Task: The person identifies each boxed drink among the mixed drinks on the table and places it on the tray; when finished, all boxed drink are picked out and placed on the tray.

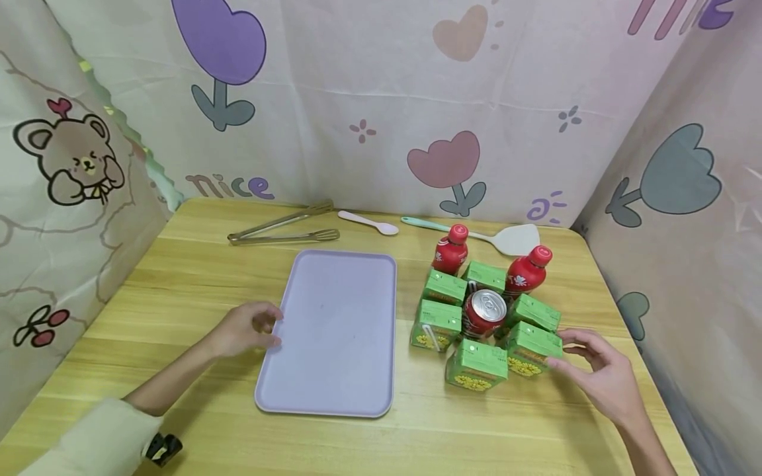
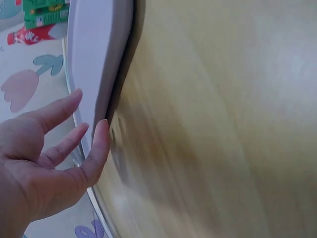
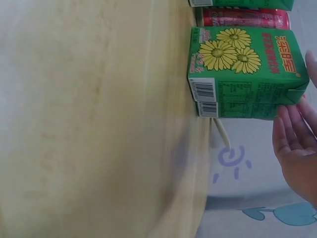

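A lavender tray (image 1: 333, 330) lies on the wooden table. At its left edge is my left hand (image 1: 245, 328), thumb and fingers spread apart; in the left wrist view the fingertips (image 2: 101, 130) are by the rim and grip nothing. Several green drink cartons (image 1: 478, 362) with yellow flowers stand around a red soda can (image 1: 485, 314). My right hand (image 1: 607, 377) is beside the nearest right-hand carton (image 3: 247, 64), its fingers loosely bent at the carton's side near the top. Whether those fingertips press on it I cannot tell.
Two red bottles (image 1: 450, 250) stand behind the cartons. Along the back lie metal tongs (image 1: 280, 225), a pale pink spoon (image 1: 369, 223) and a spatula (image 1: 514, 239) with a mint handle. Printed cloth (image 1: 369, 158) hangs behind the table and at both sides.
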A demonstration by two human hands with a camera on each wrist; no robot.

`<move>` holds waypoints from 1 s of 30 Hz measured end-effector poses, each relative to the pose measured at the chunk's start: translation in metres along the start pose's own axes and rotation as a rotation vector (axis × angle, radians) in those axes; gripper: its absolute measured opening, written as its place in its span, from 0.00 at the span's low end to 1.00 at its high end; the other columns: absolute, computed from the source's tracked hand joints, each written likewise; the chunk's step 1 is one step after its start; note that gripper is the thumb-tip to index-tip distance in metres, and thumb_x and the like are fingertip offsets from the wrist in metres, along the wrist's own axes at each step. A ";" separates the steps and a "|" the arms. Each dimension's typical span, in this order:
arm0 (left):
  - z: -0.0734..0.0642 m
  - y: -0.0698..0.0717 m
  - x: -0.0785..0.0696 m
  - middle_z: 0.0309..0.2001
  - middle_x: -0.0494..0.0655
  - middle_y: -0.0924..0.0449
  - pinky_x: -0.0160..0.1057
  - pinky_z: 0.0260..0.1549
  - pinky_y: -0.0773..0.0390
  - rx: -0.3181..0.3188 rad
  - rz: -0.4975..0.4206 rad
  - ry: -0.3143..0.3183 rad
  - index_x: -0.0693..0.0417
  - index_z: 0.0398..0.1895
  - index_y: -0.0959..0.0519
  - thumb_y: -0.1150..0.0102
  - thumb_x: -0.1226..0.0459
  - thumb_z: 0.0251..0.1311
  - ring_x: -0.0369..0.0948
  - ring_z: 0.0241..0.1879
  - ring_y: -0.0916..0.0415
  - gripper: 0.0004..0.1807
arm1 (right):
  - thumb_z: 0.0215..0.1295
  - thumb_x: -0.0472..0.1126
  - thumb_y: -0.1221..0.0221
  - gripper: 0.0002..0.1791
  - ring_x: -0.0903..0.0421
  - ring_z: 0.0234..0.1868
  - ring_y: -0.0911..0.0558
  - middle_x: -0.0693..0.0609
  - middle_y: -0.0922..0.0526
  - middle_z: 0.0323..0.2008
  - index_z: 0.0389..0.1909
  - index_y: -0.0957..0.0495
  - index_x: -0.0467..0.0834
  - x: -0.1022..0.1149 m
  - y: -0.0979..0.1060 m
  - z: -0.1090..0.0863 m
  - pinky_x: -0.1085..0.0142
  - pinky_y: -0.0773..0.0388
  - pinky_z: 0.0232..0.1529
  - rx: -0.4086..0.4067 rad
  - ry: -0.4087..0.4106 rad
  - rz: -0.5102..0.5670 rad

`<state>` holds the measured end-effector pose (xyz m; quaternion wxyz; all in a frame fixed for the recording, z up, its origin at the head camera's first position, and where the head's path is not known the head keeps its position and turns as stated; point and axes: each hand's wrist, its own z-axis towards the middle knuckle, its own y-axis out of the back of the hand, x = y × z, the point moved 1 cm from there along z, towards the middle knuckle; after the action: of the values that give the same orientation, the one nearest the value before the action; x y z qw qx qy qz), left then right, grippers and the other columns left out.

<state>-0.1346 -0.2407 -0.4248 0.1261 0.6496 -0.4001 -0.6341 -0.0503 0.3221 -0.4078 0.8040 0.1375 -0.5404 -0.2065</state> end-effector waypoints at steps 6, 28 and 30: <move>-0.010 -0.013 -0.007 0.29 0.49 0.26 0.31 0.25 0.29 -0.004 0.028 0.044 0.60 0.38 0.22 0.27 0.68 0.40 0.40 0.30 0.32 0.19 | 0.37 0.17 0.33 0.27 0.67 0.45 0.22 0.53 0.21 0.43 0.45 0.26 0.26 0.001 -0.005 -0.002 0.80 0.26 0.47 -0.021 -0.031 0.008; -0.015 -0.020 -0.007 0.26 0.48 0.28 0.30 0.22 0.30 -0.055 0.004 0.097 0.60 0.34 0.22 0.29 0.74 0.37 0.39 0.28 0.33 0.17 | 0.44 0.20 0.33 0.28 0.72 0.46 0.20 0.63 0.21 0.44 0.50 0.27 0.26 0.003 -0.020 -0.012 0.81 0.26 0.48 -0.153 -0.243 0.030; -0.015 -0.020 -0.007 0.26 0.48 0.28 0.30 0.22 0.30 -0.056 0.005 0.097 0.60 0.34 0.22 0.28 0.74 0.37 0.39 0.28 0.33 0.17 | 0.44 0.21 0.33 0.28 0.72 0.47 0.21 0.63 0.21 0.45 0.51 0.27 0.27 0.004 -0.020 -0.013 0.81 0.25 0.48 -0.159 -0.252 0.030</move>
<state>-0.1123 -0.2282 -0.4306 0.1650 0.6748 -0.3771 -0.6126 -0.0406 0.3023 -0.4183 0.7410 0.0382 -0.6212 -0.2521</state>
